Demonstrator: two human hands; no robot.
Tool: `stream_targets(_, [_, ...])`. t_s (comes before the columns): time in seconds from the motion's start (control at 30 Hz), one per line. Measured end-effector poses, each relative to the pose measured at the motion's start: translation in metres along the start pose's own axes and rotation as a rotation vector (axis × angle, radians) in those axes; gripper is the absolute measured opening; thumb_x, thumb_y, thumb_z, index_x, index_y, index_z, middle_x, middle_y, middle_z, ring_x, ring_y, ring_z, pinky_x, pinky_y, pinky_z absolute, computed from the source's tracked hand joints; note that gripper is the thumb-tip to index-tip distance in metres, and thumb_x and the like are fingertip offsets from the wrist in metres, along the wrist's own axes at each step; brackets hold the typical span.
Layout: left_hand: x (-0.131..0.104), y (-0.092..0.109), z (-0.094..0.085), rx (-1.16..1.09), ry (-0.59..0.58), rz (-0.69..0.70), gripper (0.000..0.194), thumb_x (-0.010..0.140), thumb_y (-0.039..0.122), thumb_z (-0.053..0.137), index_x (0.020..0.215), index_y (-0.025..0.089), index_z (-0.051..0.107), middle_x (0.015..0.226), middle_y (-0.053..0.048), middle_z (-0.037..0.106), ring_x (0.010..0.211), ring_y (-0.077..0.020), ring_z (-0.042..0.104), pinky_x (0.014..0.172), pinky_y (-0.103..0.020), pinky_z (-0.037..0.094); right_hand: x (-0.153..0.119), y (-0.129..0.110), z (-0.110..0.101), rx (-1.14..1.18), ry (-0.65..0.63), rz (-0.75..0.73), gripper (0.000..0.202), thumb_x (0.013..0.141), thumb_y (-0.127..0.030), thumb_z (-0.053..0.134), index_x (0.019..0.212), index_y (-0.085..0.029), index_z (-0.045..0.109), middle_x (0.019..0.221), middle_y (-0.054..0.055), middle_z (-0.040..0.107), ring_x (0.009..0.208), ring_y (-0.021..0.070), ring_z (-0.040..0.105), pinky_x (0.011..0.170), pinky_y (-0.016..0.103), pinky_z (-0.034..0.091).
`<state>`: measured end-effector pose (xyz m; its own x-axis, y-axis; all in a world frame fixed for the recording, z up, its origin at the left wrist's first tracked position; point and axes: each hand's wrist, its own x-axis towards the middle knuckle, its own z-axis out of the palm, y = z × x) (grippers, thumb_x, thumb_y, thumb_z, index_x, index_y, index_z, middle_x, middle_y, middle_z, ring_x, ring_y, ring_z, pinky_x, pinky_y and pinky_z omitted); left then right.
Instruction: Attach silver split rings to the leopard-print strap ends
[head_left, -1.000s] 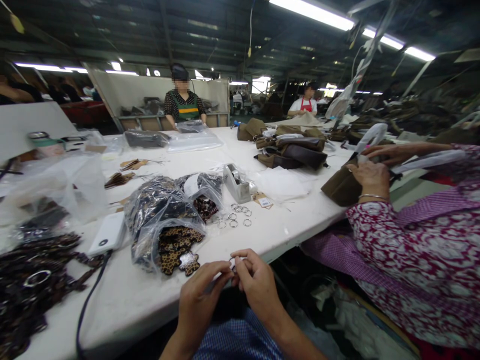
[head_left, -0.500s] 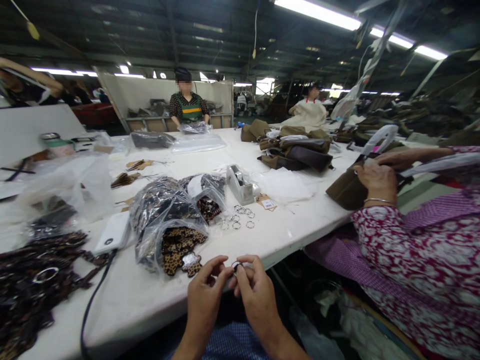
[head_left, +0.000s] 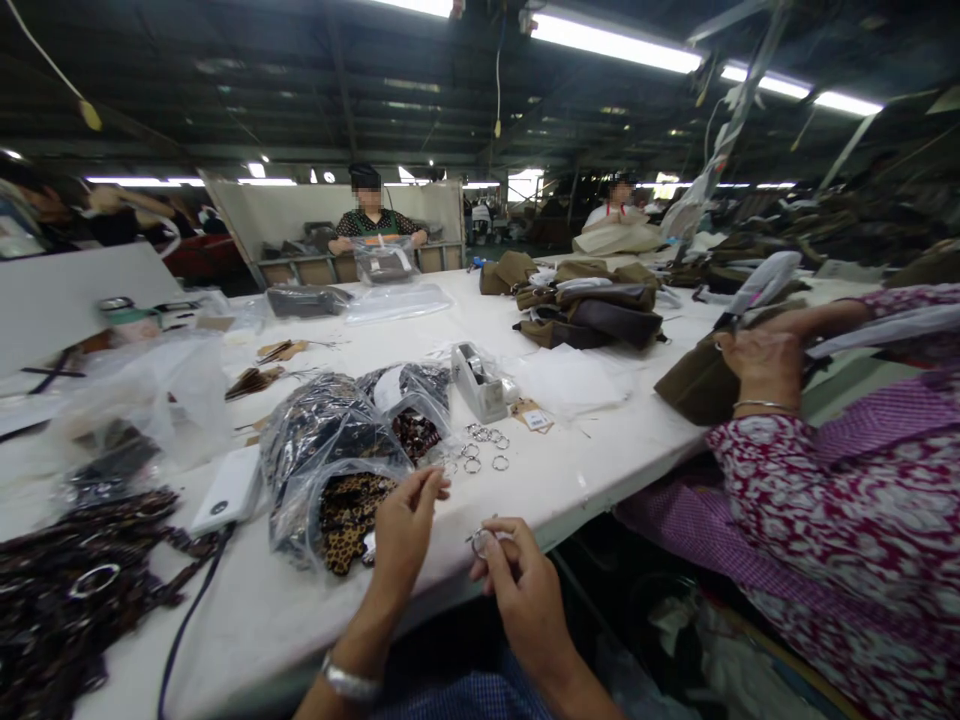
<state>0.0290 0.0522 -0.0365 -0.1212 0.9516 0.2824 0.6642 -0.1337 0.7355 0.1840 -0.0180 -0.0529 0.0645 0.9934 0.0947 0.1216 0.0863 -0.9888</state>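
My right hand (head_left: 517, 570) pinches a small silver metal ring (head_left: 480, 542) between thumb and fingers, just over the table's front edge. To its left and a little farther out is my left hand (head_left: 409, 515), its thumb and fingers drawn together; anything between them is hidden. That hand partly covers the mouth of a clear plastic bag (head_left: 322, 430) holding leopard-print pieces (head_left: 349, 515). Several loose metal rings (head_left: 487, 437) lie on the tabletop beyond my hands. Another plastic bag (head_left: 420, 395) with dark printed pieces rests beside the first.
A grey tape dispenser (head_left: 480, 383) and tags (head_left: 532, 415) stand behind the rings. A white device (head_left: 227, 488) with a black cable is at left, near dark printed fabric (head_left: 82, 590). A co-worker's hands (head_left: 765, 365) hold an olive bag (head_left: 701, 380) at right. Olive bags (head_left: 592, 300) are piled farther back.
My left hand has come away from the ring and moved up and left, toward the bag and loose rings. My right hand keeps the ring. The co-worker opposite has lifted a wrapped bag.
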Motion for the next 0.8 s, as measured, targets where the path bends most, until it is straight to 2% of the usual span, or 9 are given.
stream_targets(0.07, [0.034,-0.009,-0.007,0.147,0.02,0.045,0.031,0.095,0.033,0.047,0.111,0.017,0.068,0.109,-0.01,0.075,0.098,-0.022,0.07,0.087,-0.032,0.053,0.001,0.001,-0.004,0.029,0.02,0.022,0.03,0.097,-0.045,0.047,0.106,-0.018,0.057,0.065,0.002,0.07,0.053,0.0143,0.058,0.055,0.022,0.045])
stream_targets(0.13, [0.062,-0.016,-0.01,0.246,-0.022,0.065,0.023,0.087,0.026,0.059,0.105,0.017,0.07,0.112,-0.011,0.074,0.105,-0.0255,0.068,0.095,-0.035,0.048,0.002,0.001,-0.007,0.051,0.027,0.027,0.032,0.096,-0.046,0.047,0.106,-0.017,0.057,0.065,0.002,0.07,0.053,0.0143,0.058,0.055,0.023,0.045])
stream_targets(0.2, [0.081,-0.019,-0.008,0.338,-0.081,0.073,0.02,0.078,0.019,0.07,0.098,0.018,0.073,0.108,-0.012,0.075,0.105,-0.0285,0.067,0.095,-0.037,0.048,0.002,0.001,-0.008,0.068,0.019,0.023,0.033,0.096,-0.047,0.048,0.106,-0.017,0.057,0.064,0.002,0.069,0.053,0.0145,0.057,0.055,0.023,0.044])
stream_targets(0.3, [0.09,-0.016,-0.008,0.437,-0.127,0.073,0.025,0.072,0.013,0.072,0.095,0.02,0.074,0.104,-0.012,0.076,0.104,-0.0307,0.068,0.091,-0.037,0.049,0.002,0.001,-0.01,0.076,0.003,0.022,0.034,0.096,-0.048,0.048,0.106,-0.018,0.059,0.063,0.002,0.068,0.053,0.0146,0.057,0.055,0.023,0.044])
stream_targets(0.4, [0.082,-0.009,-0.017,0.462,-0.118,0.088,0.024,0.079,0.02,0.067,0.102,0.022,0.073,0.105,-0.011,0.077,0.101,-0.0305,0.07,0.088,-0.037,0.05,0.005,0.002,-0.014,0.093,0.01,0.046,0.035,0.095,-0.049,0.05,0.107,-0.018,0.059,0.063,0.001,0.067,0.053,0.0144,0.056,0.055,0.024,0.044])
stream_targets(0.53, [0.054,0.001,-0.039,0.411,-0.067,0.114,0.028,0.09,0.038,0.055,0.108,0.023,0.071,0.108,-0.005,0.077,0.097,-0.0253,0.072,0.087,-0.033,0.051,0.012,0.003,-0.016,0.226,0.012,0.106,0.039,0.092,-0.051,0.055,0.109,-0.016,0.06,0.063,0.002,0.067,0.051,0.0134,0.054,0.054,0.024,0.043])
stream_targets(0.67, [0.014,0.005,-0.047,0.111,0.033,0.007,0.034,0.086,0.046,0.056,0.105,0.02,0.069,0.096,-0.005,0.079,0.084,-0.0242,0.075,0.079,-0.031,0.057,0.016,-0.001,-0.01,0.487,-0.108,0.24,0.048,0.087,-0.048,0.062,0.118,-0.012,0.06,0.063,0.001,0.066,0.049,0.0105,0.05,0.052,0.022,0.039])
stream_targets(0.73, [-0.007,0.002,-0.045,-0.095,-0.001,-0.068,0.037,0.084,0.047,0.059,0.108,0.02,0.068,0.095,-0.006,0.079,0.084,-0.0247,0.076,0.077,-0.031,0.059,0.015,-0.004,-0.005,0.593,-0.195,0.315,0.052,0.086,-0.044,0.065,0.124,-0.011,0.058,0.065,0.001,0.066,0.047,0.0086,0.048,0.051,0.021,0.037])
stream_targets(0.8, [-0.025,-0.003,-0.043,-0.222,-0.059,-0.097,0.037,0.082,0.045,0.063,0.11,0.02,0.066,0.099,-0.006,0.079,0.088,-0.0253,0.076,0.078,-0.032,0.06,0.013,-0.005,-0.001,0.619,-0.232,0.321,0.057,0.086,-0.043,0.064,0.133,-0.012,0.052,0.064,0.0,0.065,0.046,0.0082,0.047,0.05,0.02,0.036])
